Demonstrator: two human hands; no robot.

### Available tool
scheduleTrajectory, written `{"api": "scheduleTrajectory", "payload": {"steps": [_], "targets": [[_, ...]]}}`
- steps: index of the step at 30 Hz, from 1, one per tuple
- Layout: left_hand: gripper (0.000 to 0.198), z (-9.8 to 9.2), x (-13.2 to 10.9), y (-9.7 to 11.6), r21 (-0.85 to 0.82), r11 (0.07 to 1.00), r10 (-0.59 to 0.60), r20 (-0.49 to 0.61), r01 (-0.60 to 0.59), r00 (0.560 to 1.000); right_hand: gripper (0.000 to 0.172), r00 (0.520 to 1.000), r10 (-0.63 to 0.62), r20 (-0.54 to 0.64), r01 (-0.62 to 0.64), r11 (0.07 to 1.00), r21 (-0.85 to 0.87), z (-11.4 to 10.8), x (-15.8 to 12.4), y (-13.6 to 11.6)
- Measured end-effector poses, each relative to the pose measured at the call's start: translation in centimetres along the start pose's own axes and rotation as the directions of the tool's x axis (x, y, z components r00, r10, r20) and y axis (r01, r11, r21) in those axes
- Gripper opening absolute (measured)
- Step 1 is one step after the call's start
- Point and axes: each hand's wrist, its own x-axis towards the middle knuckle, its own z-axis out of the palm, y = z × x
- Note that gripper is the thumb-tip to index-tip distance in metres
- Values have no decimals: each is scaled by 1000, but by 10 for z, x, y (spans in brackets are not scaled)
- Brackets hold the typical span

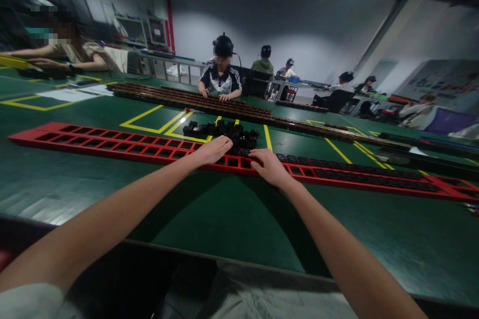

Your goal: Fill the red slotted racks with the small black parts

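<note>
A long red frame [164,161] with two rows of square openings lies across the green table in front of me. Over its middle, my left hand [216,150] has its fingers curled and pressed together; what they hold, if anything, is hidden. My right hand [272,168] is bent over the frame, with its fingertips at the edge of a small black square part [245,152]. Just behind my hands lies a loose pile of black parts [245,137]. To the right, rows of similar black parts [355,174] fill many of the frame's openings; the left openings show no parts.
Long brown-and-black strips [187,102] lie across the table beyond the frame. Yellow tape lines [144,117] mark the green table [209,209]. White sheets [71,93] lie at the far left. A co-worker [220,77] sits opposite; another person [80,55] works at the left.
</note>
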Motion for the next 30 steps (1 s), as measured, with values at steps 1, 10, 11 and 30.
{"api": "scheduleTrajectory", "payload": {"steps": [1, 10, 11, 30], "targets": [[42, 1, 1, -1, -13, 1000, 12, -2, -12, 1000, 28, 1000, 1, 0, -1, 1000, 2, 0, 0, 0], [46, -2, 1, -2, -61, 998, -14, 22, 16, 1000, 27, 1000, -6, -1, 6, 1000, 4, 1, 0, 1], [46, -3, 1, -2, -62, 998, -21, 27, 22, 999, 27, 1000, -6, 0, 6, 1000, 3, 1, 0, 1], [37, -12, -10, 28, 531, 847, -13, 53, -17, 999, 28, 1000, 3, -1, -3, 1000, -7, 1, 0, -1]]}}
